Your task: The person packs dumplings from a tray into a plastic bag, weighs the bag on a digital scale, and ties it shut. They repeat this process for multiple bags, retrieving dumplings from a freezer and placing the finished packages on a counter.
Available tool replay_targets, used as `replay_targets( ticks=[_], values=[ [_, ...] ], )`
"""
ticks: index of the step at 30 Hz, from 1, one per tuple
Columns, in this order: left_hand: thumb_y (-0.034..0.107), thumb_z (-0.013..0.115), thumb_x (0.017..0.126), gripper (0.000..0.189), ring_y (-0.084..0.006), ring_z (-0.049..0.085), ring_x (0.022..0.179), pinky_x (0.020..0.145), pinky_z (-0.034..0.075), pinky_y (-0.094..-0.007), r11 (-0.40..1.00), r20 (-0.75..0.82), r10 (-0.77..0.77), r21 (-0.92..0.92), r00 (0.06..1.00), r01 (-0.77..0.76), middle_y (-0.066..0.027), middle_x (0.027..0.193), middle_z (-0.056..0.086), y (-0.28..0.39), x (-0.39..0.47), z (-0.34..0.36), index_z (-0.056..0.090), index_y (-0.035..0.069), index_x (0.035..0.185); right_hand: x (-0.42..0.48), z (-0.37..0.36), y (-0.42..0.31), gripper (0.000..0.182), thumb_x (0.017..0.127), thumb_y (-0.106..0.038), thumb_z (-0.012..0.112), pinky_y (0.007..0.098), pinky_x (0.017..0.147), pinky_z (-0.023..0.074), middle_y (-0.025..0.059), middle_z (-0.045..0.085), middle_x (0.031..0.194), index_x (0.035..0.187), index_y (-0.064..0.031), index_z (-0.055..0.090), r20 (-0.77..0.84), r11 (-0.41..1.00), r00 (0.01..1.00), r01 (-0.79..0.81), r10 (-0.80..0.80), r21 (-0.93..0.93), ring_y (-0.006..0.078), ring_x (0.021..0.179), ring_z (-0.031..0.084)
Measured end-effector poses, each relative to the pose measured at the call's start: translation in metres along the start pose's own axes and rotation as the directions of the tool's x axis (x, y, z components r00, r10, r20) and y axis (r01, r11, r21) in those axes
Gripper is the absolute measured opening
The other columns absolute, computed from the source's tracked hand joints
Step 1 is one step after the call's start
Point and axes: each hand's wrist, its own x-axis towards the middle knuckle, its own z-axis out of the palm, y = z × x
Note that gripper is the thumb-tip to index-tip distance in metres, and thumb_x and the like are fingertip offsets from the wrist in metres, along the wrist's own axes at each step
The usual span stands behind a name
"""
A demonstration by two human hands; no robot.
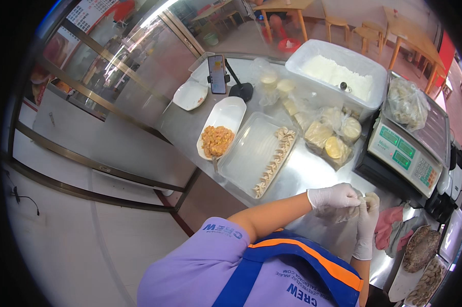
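Observation:
Both hands wear thin white gloves and meet over the steel table. My left hand (336,196) pinches the edge of a clear plastic bag (336,214), which hangs below the fingers. Close against it, my right hand (368,215) grips the gathered end of the same bag; what the bag holds cannot be made out. To the left is a clear plastic tray (241,163) with a row of pleated dumplings (271,169) along its right side. Beside the tray, a white dish (227,111) holds orange minced filling (216,140) with a spoon (215,164) in it.
Bags of round dough wrappers (323,134) lie beyond the tray. A tub of white flour (338,73) stands behind them. At right are a digital scale (401,153), a pink cloth (388,226) and a plate of dark mince (420,249). A phone (217,75) stands on a holder.

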Motion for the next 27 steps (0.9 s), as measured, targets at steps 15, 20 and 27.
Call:
replay_targets(
  ticks=[15, 20, 27],
  values=[
    [0.023, 0.047, 0.093, 0.027, -0.0051, 0.034, 0.045, 0.039, 0.025, -0.0191, 0.397, -0.353, -0.509, -0.905, 0.785, -0.15, -0.0005, 0.063, 0.046, -0.007, 0.01, 0.021, 0.053, 0.003, 0.076, 0.008, 0.029, 0.018, 0.018, 0.081, -0.005, 0.058, 0.0236, 0.069, 0.0426, 0.0142, 0.057, 0.092, 0.097, 0.0027, 0.057, 0.184, 0.841, 0.917, 0.398, -0.354, -0.366, 0.0173, 0.076, 0.053],
    [0.021, 0.046, 0.093, 0.029, -0.0063, 0.038, 0.048, 0.044, 0.031, -0.0209, 0.497, -0.418, -0.415, -0.848, 0.808, -0.184, 0.0014, 0.061, 0.044, -0.002, 0.001, 0.025, 0.053, 0.004, 0.072, 0.004, 0.021, 0.017, 0.021, 0.092, -0.014, 0.049, 0.0199, 0.069, 0.0423, 0.0002, 0.062, 0.086, 0.1, -0.0007, 0.063, 0.101, 0.982, 0.985, -0.151, 0.14, 0.109, 0.0057, 0.076, 0.054],
    [0.008, 0.055, 0.077, 0.019, -0.0195, 0.052, 0.059, 0.058, 0.043, -0.0283, 0.876, -0.067, 0.4, 0.321, 0.914, -0.36, -0.0063, 0.066, 0.051, 0.001, -0.022, 0.008, 0.052, 0.0, 0.06, 0.004, -0.007, 0.032, 0.014, 0.084, -0.005, 0.057, 0.0224, 0.07, 0.0452, 0.0056, 0.063, 0.085, 0.094, 0.0038, 0.063, 0.2, 0.835, 0.933, -0.357, 0.298, 0.42, 0.0106, 0.076, 0.057]
  ],
)
